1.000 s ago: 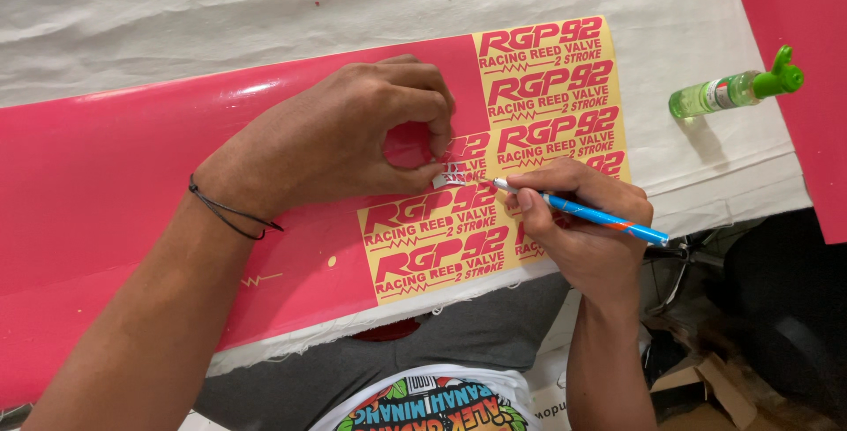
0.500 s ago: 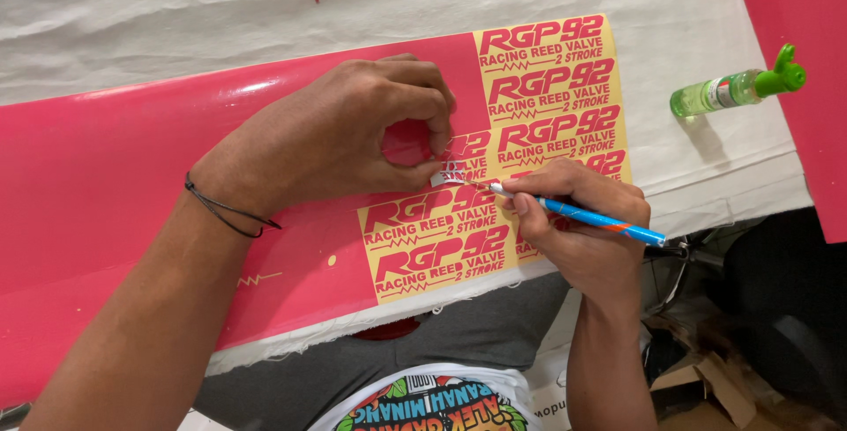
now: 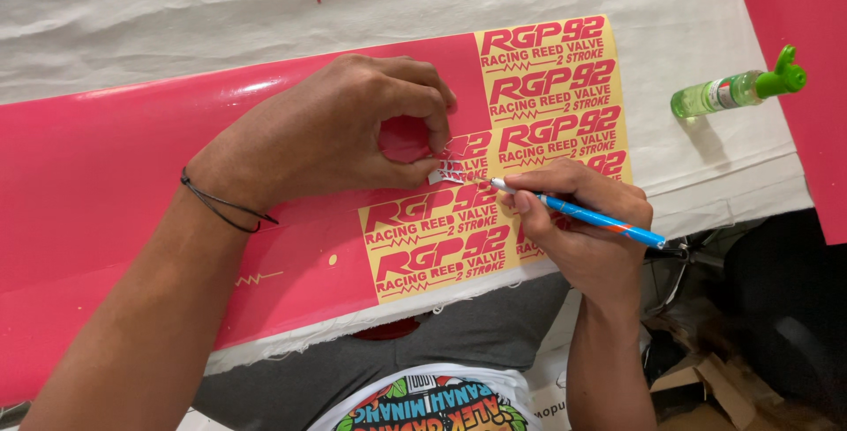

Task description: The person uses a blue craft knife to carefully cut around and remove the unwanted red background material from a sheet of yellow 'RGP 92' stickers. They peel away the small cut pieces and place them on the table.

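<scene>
Seen from my head camera: my left hand (image 3: 353,135) pinches a small peeled scrap of vinyl (image 3: 447,172) between thumb and forefinger, lifting it off a glossy pink vinyl decal sheet (image 3: 115,184). My right hand (image 3: 587,232) is closed around a blue craft knife (image 3: 582,213), held like a pen, its tip touching that scrap at the edge of the weeded area, where pink lettering stands on yellow backing (image 3: 547,87). The sheet lies across a tabletop covered in white cloth (image 3: 221,16).

The only container, a small clear bottle with a green nozzle cap (image 3: 737,89), lies on its side on the cloth, well apart from both hands; greenish liquid appears to fill it, though how much I cannot tell.

A thin black cord (image 3: 225,208) circles my left wrist. My left hand hides part of the lettering. Another pink sheet (image 3: 794,7) is cut off at the frame's right. Cardboard (image 3: 697,378) below the tabletop sits in shadow, hard to make out.
</scene>
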